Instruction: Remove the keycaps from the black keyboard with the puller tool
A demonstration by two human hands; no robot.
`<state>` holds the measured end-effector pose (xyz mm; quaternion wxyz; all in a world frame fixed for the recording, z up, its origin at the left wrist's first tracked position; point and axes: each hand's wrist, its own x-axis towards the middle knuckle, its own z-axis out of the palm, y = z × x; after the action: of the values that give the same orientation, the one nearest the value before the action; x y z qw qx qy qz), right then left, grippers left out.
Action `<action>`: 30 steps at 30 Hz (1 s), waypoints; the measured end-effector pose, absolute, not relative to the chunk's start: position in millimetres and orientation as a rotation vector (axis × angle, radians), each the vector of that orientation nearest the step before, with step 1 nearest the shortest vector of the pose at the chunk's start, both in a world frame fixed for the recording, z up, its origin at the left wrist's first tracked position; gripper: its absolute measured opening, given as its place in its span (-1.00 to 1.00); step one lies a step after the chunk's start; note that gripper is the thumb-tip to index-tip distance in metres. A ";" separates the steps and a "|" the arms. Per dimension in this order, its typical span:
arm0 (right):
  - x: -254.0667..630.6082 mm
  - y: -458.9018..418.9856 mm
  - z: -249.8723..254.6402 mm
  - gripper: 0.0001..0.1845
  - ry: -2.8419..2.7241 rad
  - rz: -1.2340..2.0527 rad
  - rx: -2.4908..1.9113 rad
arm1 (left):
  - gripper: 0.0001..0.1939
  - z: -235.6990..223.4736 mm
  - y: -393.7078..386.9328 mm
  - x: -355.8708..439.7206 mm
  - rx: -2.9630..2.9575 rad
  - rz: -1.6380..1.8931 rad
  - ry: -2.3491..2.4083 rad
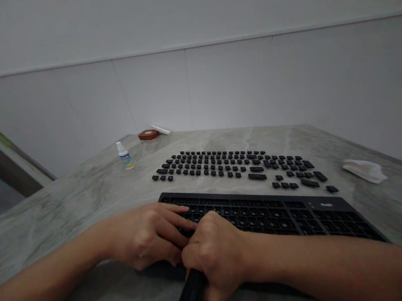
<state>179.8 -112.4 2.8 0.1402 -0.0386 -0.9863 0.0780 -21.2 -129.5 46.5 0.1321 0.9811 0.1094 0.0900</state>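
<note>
A black keyboard (262, 199) lies in front of me with its key caps off and the sockets bare. My left hand (150, 234) rests on its left part, fingers stretched towards my right hand and touching or almost touching it. In a closed fist, my right hand (214, 257) grips a tool with a thick black handle (193, 292), which points back towards me. A bit of orange shows beside the handle. The tool's working end is hidden under the fist, so its kind does not show. Behind the keyboard, loose black key caps (209, 160) lie in rows.
A small white spray bottle (125, 156) with a blue and yellow label lies at the left. Farther back are a reddish-brown box (148, 134) and a white bar-shaped thing (161, 130). White tissue (365, 170) lies at the right. A wall bounds the marbled table (115, 190) behind.
</note>
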 end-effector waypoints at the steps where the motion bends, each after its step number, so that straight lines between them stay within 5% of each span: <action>1: 179.6 -112.4 3.1 -0.74 -2.854 0.245 -0.120 | -0.71 46.7 -131.8 -20.6 2.851 0.266 0.319; 15: 194.9 -105.7 -12.6 -0.78 -2.591 0.073 0.071 | -0.67 53.7 -137.1 -7.4 2.866 0.297 0.307; 30: 200.2 -90.9 -9.3 -0.93 -2.210 0.356 -0.280 | -0.79 8.2 -90.4 -30.6 2.729 0.919 0.597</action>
<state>200.2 -90.9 -9.3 0.4284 -0.1121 -0.8852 0.1428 -30.6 -90.4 8.2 0.1001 0.9233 0.2021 0.3108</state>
